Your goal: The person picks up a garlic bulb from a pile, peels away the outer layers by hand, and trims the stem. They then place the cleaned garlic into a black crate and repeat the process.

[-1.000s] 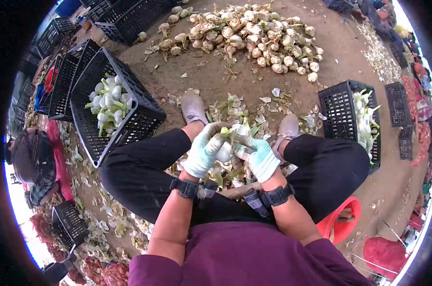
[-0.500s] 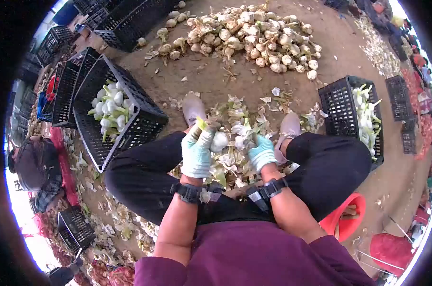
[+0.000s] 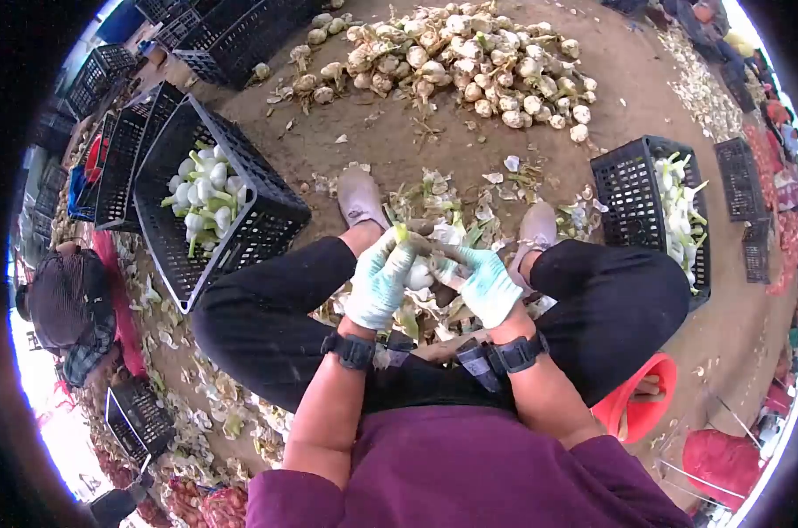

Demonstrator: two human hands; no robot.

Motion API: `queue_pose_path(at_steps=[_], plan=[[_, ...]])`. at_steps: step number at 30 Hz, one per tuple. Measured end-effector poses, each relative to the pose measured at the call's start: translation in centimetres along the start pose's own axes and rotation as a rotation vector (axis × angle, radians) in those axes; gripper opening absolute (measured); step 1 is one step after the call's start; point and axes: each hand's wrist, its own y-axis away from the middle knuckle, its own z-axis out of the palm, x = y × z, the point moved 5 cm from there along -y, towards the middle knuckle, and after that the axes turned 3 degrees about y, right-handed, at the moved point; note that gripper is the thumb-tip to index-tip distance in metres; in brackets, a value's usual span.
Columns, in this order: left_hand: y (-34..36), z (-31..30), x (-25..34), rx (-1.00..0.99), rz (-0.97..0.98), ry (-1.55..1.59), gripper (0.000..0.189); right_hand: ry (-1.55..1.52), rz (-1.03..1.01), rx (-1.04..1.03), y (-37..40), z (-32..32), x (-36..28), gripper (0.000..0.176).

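Note:
Between my gloved hands is a white garlic bulb [image 3: 419, 276], low over the peelings. My left hand [image 3: 377, 286] is wrapped round it, and its cut green stem [image 3: 401, 233] pokes up past the thumb. Closed in from the other side, my right hand [image 3: 485, 283] has its darkened fingertips and thumb against the bulb, partly covering it. Both gloves are pale green and white, soiled at the fingers. Beneath the hands lies a heap of loose garlic skins [image 3: 447, 233], between my two shoes.
Black crates of cleaned garlic stand left [image 3: 280, 207] and right [image 3: 628, 198]. Ahead lies a pile of unpeeled garlic [image 3: 469, 66]. A red bucket [image 3: 667, 374] is by my right knee. Another person [image 3: 69, 299] sits at far left; more crates [image 3: 241, 44] stand at back left.
My right hand has come in from the right and up to the bulb, its fingers now against it. My left hand has shifted slightly right, still round the garlic.

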Motion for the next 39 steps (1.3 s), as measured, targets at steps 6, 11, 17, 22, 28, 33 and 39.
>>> queue_pose_path(at_steps=[6,11,17,22,28,33,39], plan=[[-0.2,0.4,0.3,-0.015,0.053,0.052,0.031,-0.043,-0.013,0.021,0.2,-0.3,1.1,0.024],[-0.4,0.0,-0.3,0.072,0.069,-0.005,0.023,0.375,-0.149,0.095,0.2,-0.5,0.4,0.028],[-0.1,0.4,0.2,0.115,0.360,-0.491,0.019,0.516,-0.050,0.148,-0.2,0.3,1.1,0.019],[-0.1,0.6,-0.1,0.141,0.367,-0.344,0.014,0.516,0.004,0.267,-0.9,-0.1,2.7,0.018],[-0.7,-0.8,0.7,0.237,0.157,0.152,0.026,0.632,0.210,0.217,-1.7,-0.1,7.8,0.031],[-1.0,-2.0,0.7,0.193,0.133,0.315,0.026,0.255,0.045,0.244,-0.9,-0.6,2.7,0.043],[0.0,-1.2,0.5,0.251,0.136,-0.029,0.021,0.661,-0.095,0.294,0.0,0.6,-0.5,0.030]])
